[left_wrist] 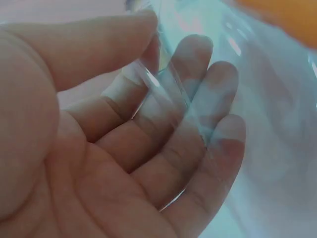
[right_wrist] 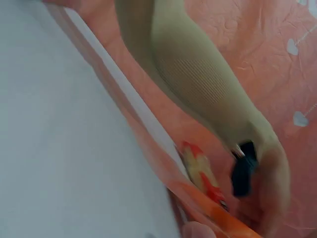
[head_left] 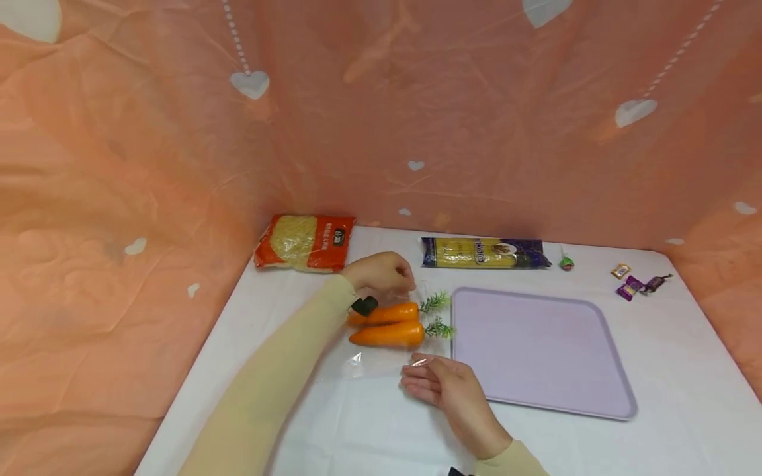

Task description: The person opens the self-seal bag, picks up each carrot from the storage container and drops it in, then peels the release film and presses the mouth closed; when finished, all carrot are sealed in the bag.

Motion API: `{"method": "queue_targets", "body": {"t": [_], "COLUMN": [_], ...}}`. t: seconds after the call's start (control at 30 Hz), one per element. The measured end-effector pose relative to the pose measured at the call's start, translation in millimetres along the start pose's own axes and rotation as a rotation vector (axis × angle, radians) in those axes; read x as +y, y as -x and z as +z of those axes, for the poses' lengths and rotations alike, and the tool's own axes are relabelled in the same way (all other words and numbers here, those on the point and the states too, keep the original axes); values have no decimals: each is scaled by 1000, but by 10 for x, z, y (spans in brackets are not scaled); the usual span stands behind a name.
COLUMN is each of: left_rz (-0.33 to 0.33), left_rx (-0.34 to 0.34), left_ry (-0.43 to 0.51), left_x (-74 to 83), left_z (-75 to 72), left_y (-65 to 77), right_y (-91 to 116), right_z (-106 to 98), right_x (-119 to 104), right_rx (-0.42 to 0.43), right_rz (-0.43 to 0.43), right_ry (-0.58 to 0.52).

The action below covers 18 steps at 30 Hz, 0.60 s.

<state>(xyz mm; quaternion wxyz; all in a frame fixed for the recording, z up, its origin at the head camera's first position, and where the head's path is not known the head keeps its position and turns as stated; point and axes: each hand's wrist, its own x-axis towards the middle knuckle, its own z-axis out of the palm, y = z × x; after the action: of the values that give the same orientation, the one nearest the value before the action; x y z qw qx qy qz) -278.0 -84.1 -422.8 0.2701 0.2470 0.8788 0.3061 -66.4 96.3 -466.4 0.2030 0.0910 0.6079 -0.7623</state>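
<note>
The clear bag [head_left: 357, 363] lies on the table [head_left: 357, 430] by two carrots [head_left: 389, 334], beside the tray [head_left: 536, 350]. Our left hand [head_left: 381, 272] and right hand [head_left: 455, 390] both pinch its edges; we should pull apart softly.

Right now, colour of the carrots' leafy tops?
Green; the leafy tops show best in the head view.

Left wrist view of your left grip [left_wrist: 124, 144], palm side shown, at the edge of a clear film [left_wrist: 267, 144]. Your thumb and index finger pinch the film near their tips. Behind the film, and visible through it, lie the ends of your other three fingers, side by side; your palm lies outside its edge. Bright glints streak the film. At its upper right appears part of an orange object [left_wrist: 290, 17], blurred; contact with the film cannot be judged.
</note>
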Motion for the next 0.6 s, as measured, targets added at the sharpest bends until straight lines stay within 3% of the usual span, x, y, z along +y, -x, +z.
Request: {"method": "queue_targets", "body": {"t": [0.13,0.37,0.47,0.6], "left_rz": [31,2,6,5], "left_rx": [62,198,247,287], "left_ry": [74,390,524,720], "left_x": [-41,-154,-222,-276], "left_z": [-93,-111,-71,-8], "left_y": [170,406,491,594], "right_y": [-34,-206,-303,-419], "right_z": [-97,-373,-442,-470], "right_x": [-158,-477,-601,-724], "right_rx": [119,274,294,274], "right_rz": [-54,-237,-351,-462], "right_ry": [73,344,402,392]}}
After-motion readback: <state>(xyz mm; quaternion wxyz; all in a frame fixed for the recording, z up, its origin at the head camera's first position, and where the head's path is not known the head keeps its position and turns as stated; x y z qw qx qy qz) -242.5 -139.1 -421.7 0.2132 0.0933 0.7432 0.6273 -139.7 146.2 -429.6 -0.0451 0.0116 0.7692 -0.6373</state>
